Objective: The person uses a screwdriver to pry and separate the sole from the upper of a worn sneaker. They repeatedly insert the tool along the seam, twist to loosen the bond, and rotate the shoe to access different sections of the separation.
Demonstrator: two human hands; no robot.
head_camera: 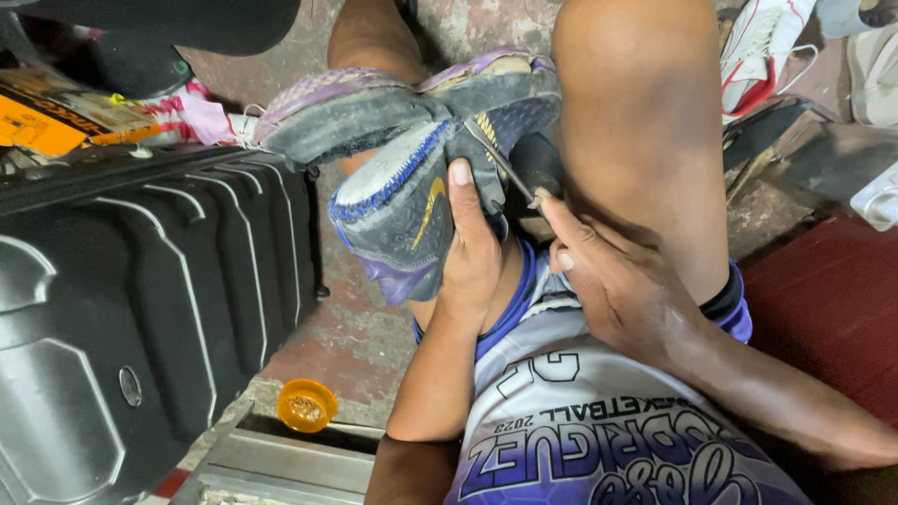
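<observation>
Between the knees, over a purple-and-white jersey (599, 421): left hand (468, 248) clamped on a worn grey-and-purple shoe (398, 210), thumb along its side; right hand (608, 281) pinched shut on a thin metal awl (500, 164), tip at the shoe's upper. Sole already peeled away, by the look of it; rejoining judged still unfinished. Lower left, an orange lid (306, 405) on the floor beside a black suitcase (131, 309). Farther off, a white sneaker (762, 47).

A shoe-repair workshop: worn shoes (776, 47) strewn on stained concrete floor (346, 337).
</observation>
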